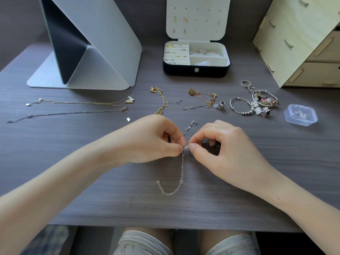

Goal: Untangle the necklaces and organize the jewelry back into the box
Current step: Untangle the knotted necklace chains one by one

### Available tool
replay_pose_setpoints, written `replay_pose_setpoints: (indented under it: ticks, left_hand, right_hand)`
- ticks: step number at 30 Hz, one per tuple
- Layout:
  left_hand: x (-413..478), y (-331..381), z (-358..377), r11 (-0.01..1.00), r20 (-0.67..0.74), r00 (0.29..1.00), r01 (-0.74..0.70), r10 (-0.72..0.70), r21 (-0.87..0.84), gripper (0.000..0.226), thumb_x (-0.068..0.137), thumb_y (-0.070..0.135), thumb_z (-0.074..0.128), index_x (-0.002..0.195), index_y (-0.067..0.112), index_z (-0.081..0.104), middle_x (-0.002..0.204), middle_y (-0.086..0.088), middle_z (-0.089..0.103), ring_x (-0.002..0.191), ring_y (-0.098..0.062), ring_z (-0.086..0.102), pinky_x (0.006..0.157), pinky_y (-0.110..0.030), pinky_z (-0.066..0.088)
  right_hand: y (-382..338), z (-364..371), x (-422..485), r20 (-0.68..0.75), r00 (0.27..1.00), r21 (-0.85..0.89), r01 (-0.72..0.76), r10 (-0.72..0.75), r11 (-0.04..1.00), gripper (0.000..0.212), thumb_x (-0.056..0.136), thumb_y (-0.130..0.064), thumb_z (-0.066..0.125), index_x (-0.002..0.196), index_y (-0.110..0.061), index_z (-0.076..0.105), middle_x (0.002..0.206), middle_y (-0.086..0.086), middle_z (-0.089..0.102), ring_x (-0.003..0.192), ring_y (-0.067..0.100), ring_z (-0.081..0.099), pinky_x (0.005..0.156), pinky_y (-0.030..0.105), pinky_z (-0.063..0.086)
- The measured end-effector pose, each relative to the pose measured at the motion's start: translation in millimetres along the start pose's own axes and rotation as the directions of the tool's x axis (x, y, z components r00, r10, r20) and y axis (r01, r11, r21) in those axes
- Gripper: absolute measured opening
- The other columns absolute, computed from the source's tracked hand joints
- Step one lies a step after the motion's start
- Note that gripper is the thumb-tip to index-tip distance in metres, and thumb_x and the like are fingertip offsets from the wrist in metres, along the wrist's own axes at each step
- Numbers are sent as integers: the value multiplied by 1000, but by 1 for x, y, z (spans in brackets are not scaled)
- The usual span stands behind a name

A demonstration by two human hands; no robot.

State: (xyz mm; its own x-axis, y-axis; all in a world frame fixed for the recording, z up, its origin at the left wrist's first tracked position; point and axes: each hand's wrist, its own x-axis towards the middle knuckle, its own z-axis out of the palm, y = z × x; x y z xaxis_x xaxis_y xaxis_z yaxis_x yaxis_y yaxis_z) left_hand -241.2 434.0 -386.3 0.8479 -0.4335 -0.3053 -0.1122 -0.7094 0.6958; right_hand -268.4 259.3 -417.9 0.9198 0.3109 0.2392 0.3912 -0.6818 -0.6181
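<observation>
1. Silver links first: the silver necklace (182,168) is on the person's side of the jewelry box (196,68), well apart from it. It is lifted at a small knot where both hands meet. One strand slants back toward the box. Another drops to the surface (128,208), where its extender tail curls leftward.
2. The left hand (156,138) has thumb and forefinger closed in a pinch on the knot, with the other fingers curled.
3. The right hand (220,144) pinches the same knot from the opposite side, fingertips nearly touching the left's.
4. The box stands open at the far side, its lid upright. Earrings and hoops sit in its compartments.
5. Between the box and the hands lie a gold chain tangle (161,102) and a rose-gold tangle (207,100), near each other but apart.
6. Left of the box stands a grey folded stand (103,43). On its near side two straightened necklaces (82,103) lie side by side, reaching toward the surface's left edge.
7. Right of the box stands a wooden drawer unit (303,48). Nearer the person, a heap of bracelets and rings (261,103) lies just beside a clear plastic case (300,115).
8. A broad band of surface runs from the necklace's tail to the near edge, crossed only by the forearms.
</observation>
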Motion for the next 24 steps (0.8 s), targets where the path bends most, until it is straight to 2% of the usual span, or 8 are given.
replay_pose_setpoints:
  ticks: [4,6,9,13,17,20,24]
  left_hand:
    - [0,1,1,1000,-4,1000,-25,25,10,4,76,25,70,72,26,68,61,9,56,57,-5,46,58,-22,42]
    - [0,-1,3,997,-25,997,-66,67,40,7,74,30,72,72,27,66,64,10,58,61,-7,49,59,-18,41]
    - [0,-7,9,982,-84,982,-158,167,101,12,73,34,71,69,35,60,77,9,59,72,-7,52,63,-18,42]
    - [-4,-11,11,966,-152,955,-243,254,88,19,77,27,72,69,39,59,80,10,58,75,-4,53,64,-11,39]
    - [-6,-14,9,966,-157,954,-248,257,75,18,80,24,70,73,38,62,80,8,59,76,-5,54,64,-9,37]
    - [-7,-16,9,968,-156,956,-241,249,68,16,83,23,68,75,36,64,80,8,59,77,-5,52,64,-9,37]
    - [-6,-18,10,964,-180,948,-249,262,90,5,83,22,68,80,26,71,78,9,58,76,-6,52,64,-8,36]
  right_hand:
    - [-2,-1,1,11,1000,45,-7,7,999,6,72,-30,60,67,-30,62,59,-26,49,69,0,44,66,9,34]
    - [-2,-1,1,34,999,65,-16,13,998,6,73,-32,60,67,-34,60,59,-25,50,69,3,44,66,11,34]
    - [-1,-3,2,74,997,95,-41,34,995,8,76,-34,58,69,-33,60,70,-32,53,71,2,47,66,11,34]
    - [0,-6,2,114,992,121,-60,46,991,16,85,-23,63,71,-29,60,71,-36,53,72,-1,48,66,10,34]
    - [-2,-5,3,129,990,77,-66,55,995,12,81,-35,51,70,-35,55,74,-36,53,73,0,47,66,11,32]
    - [-2,-4,2,129,989,75,-81,71,994,19,86,-30,55,67,-32,54,76,-32,53,73,2,46,65,13,33]
    - [-4,-4,2,120,986,92,-126,114,988,18,83,-25,56,66,-29,55,72,-23,55,70,5,45,63,15,32]
